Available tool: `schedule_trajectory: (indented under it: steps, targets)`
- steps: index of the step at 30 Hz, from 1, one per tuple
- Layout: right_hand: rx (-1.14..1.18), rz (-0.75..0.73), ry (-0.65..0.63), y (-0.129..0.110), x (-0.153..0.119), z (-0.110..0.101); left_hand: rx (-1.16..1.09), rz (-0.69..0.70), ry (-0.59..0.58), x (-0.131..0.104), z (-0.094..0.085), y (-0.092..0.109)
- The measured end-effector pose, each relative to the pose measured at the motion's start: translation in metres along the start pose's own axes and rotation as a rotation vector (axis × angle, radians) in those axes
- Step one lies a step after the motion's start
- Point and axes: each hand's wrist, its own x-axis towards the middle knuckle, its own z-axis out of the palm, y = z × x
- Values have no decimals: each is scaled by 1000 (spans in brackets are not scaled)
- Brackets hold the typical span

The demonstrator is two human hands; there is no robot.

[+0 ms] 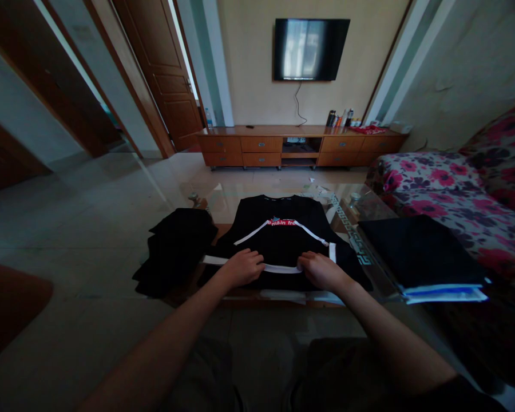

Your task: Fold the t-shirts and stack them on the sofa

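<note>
A black T-shirt with white stripes and a red printed label lies spread on the glass-topped table, its collar away from me. Its lower part appears folded up, so a white band runs across it near my side. My left hand is closed on the fabric by this band, left of centre. On the other side of centre, my right hand grips the same band with curled fingers. The fingertips of both hands are partly hidden.
Dark folded clothes are piled at the table's left. A black folded stack with white and blue edges lies at the right, beside the floral sofa. Beyond stand a wooden TV cabinet and a wall-mounted television.
</note>
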Motion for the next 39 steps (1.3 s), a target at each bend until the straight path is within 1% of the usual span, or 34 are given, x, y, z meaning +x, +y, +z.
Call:
schedule_trajectory:
  steps: [3,7,12,15,19,21,23,26,29,32,33,36,39]
  targets:
    - [46,27,18,1,1,2,-10,-11,-3,2,-3,3]
    - [84,-15,12,6,2,7,-28,-63,0,3,-6,7]
    - [118,-22,18,6,2,7,-24,-66,-13,4,-5,9]
    - [85,31,32,1,2,3,1,-101,1,7,-6,11]
    - [-6,128,80,1,0,-4,68,-289,48,12,-11,11]
    - [-47,184,82,6,-2,-9,98,-340,64,14,-13,9]
    - [-60,245,88,13,-4,-13,100,-333,42,14,-14,7]
    - [-29,310,135,21,-9,-20,43,-338,-46,12,-19,2]
    - [36,286,192,21,-13,-27,-44,-356,-74,8,-28,-4]
    - [151,163,248,16,-16,-36,-113,-330,-50,-1,-43,-9]
    - [181,127,250,15,-17,-40,-130,-331,-43,-5,-49,-10]
    - [199,101,174,14,-23,-52,-181,-376,-36,-20,-70,-12]
    - [155,129,80,14,-40,-66,-207,-439,-78,-42,-92,-9]
